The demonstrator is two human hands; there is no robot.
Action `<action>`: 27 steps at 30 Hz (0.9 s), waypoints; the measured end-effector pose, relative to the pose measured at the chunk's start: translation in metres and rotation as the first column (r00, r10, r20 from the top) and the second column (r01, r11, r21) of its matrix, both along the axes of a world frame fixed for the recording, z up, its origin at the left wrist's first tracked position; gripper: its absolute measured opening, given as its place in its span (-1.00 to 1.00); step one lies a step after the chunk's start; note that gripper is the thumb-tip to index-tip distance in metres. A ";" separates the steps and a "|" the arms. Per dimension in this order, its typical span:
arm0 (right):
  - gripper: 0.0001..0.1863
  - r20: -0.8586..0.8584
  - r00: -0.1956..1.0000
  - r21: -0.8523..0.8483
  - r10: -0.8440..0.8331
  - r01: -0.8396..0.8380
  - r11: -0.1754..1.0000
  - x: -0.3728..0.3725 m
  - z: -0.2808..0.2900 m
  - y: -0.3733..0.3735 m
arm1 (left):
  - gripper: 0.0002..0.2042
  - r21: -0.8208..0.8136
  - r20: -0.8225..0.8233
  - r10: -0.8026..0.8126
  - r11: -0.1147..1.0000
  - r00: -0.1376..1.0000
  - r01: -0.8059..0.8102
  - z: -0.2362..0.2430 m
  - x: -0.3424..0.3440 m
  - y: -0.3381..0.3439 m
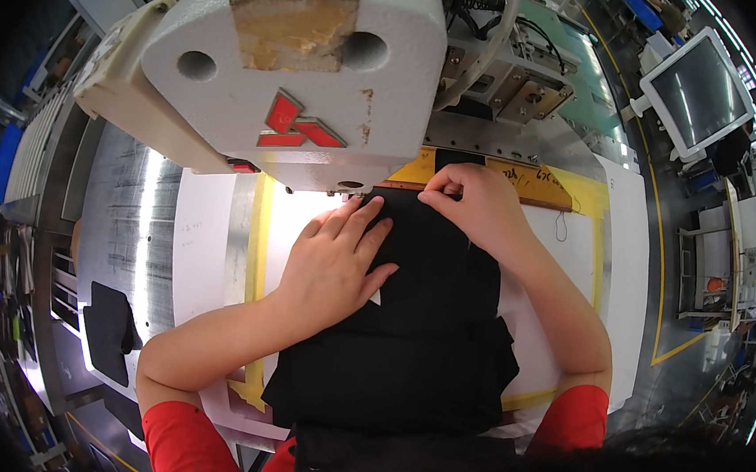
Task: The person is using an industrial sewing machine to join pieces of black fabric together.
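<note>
A piece of black fabric point(403, 362) lies in folded layers beneath the white sewing machine head point(219, 108). My left hand point(327, 263) rests palm down on the fabric with fingers apart, its fingertips just below the machine head. My right hand point(469, 208) pinches the fabric's upper edge between thumb and curled fingers, beside a yellow bar point(546, 191) with handwriting on it. The needle area is hidden by the machine head and my left fingers. A thin loop of thread point(561, 228) hangs from the bar's right part.
A white work board point(219, 223) with yellow tape carries the fabric. At left are a metal table point(130, 225) with black fabric pieces point(109, 330) and crowded shelving. At upper right a monitor point(696, 92) stands on an arm, above a rack point(707, 288).
</note>
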State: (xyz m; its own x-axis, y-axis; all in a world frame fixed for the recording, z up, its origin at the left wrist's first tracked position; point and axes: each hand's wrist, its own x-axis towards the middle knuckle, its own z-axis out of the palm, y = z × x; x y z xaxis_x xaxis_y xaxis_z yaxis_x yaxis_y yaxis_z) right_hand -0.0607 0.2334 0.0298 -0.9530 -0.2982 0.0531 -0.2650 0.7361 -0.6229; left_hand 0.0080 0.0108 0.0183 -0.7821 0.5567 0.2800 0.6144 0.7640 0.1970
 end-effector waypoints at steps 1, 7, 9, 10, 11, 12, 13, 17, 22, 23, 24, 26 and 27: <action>-0.77 -0.015 1.000 -0.022 -0.004 0.003 1.000 0.000 -0.001 -0.001 | -0.52 0.000 0.000 -0.001 1.000 1.000 0.001 -0.001 0.000 0.000; -0.76 -0.080 0.996 -0.039 -0.035 0.032 0.999 0.002 -0.006 0.000 | -0.49 0.020 -0.028 0.005 1.000 1.000 -0.004 -0.004 -0.003 -0.001; -0.77 -0.090 0.995 -0.034 -0.047 0.044 0.998 0.004 -0.007 0.000 | -0.49 0.025 -0.025 0.001 1.000 1.000 -0.001 -0.006 -0.003 -0.002; -0.78 -0.112 0.992 -0.044 -0.050 0.046 0.998 0.005 -0.008 0.000 | -0.49 0.026 -0.025 0.000 1.000 1.000 0.000 -0.006 -0.004 -0.001; -0.79 -0.133 0.990 -0.053 -0.054 0.048 0.997 0.006 -0.010 0.000 | -0.49 0.034 -0.023 -0.003 0.999 1.000 0.004 -0.006 -0.004 -0.001; -0.79 -0.134 0.989 -0.053 -0.055 0.049 0.997 0.006 -0.010 0.000 | -0.48 0.043 -0.022 -0.006 0.999 1.000 0.007 -0.006 -0.004 -0.001; -0.80 -0.150 0.987 -0.059 -0.051 0.043 0.997 0.006 -0.010 0.001 | -0.48 0.043 -0.023 -0.007 0.999 1.000 0.008 -0.006 -0.004 -0.001; -0.83 -0.172 0.984 -0.071 -0.045 0.033 0.997 0.008 -0.010 0.000 | -0.48 0.064 -0.015 -0.017 0.998 1.000 0.018 -0.008 -0.005 -0.001; -0.83 -0.175 0.983 -0.082 -0.048 0.034 0.996 0.008 -0.012 0.000 | -0.47 0.079 -0.015 -0.018 0.997 1.000 0.019 -0.010 -0.005 0.000; -0.83 -0.164 0.985 -0.083 -0.055 0.042 0.996 0.008 -0.012 0.000 | -0.47 0.074 -0.024 -0.015 0.997 1.000 0.017 -0.010 -0.005 0.000; -0.83 -0.165 0.985 -0.082 -0.056 0.042 0.996 0.008 -0.012 0.000 | -0.47 0.071 -0.033 -0.015 0.997 0.999 0.017 -0.010 -0.005 0.000; -0.83 -0.172 0.983 -0.080 -0.066 0.053 0.995 0.008 -0.012 0.000 | -0.47 0.051 -0.053 -0.008 0.999 0.999 0.011 -0.010 -0.006 0.000; -0.83 -0.172 0.983 -0.079 -0.068 0.056 0.995 0.008 -0.013 0.000 | -0.47 0.031 -0.072 -0.002 1.000 0.997 0.004 -0.010 -0.006 0.001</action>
State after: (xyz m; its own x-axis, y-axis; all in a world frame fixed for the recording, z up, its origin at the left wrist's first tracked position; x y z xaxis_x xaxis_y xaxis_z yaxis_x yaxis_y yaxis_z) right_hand -0.0528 0.2333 0.0166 -0.9437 -0.2280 0.2395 -0.3295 0.7087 -0.6238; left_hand 0.0018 0.0119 0.0086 -0.7573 0.5494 0.3530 0.6304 0.7562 0.1755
